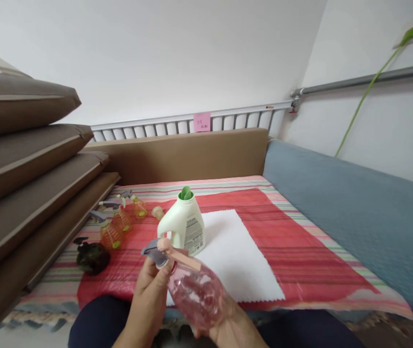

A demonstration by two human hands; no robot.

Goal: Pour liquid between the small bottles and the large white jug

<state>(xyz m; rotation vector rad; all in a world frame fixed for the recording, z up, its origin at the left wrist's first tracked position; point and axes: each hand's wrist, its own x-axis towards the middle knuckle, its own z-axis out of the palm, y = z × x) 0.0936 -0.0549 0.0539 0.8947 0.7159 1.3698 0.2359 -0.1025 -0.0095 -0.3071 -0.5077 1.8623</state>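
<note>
Bottle of clear pink plastic (195, 295), round-bodied, is up in both hands over the near edge of the striped cloth (224, 184), tilted w/ its top to the left, prob. so the neck sits close to the fingers. L hand (150, 285) has thumb & fingers clamped on the grey-and-peach plastic trigger head (182, 258) at the neck, likely b/c that narrow part gives a sure pinch. R hand (233, 321) is wrapped round the wide base from below; fingertips mostly hidden, but the grip presumably takes the wt. and stops the smooth body turning.

Just beyond: pale-green plastic jug w/ moulded handle (179, 224), upright, green spout (185, 193) showing at its open top. It's by the left part of a white zigzag-edged sheet (246, 261); can't tell if the whole base is on it. Sheet lies over a glossy red see-through cover (293, 241), maybe as extra protection for the cloth.

Small peach knob-shaped piece (158, 212) is just left of the jug. Three orange clear-plastic spray bottles (121, 220) & a squat dark-green bottle (92, 257) stand further left, near the stacked brown cushions (21, 162), perhaps to leave elbow rm.
</note>
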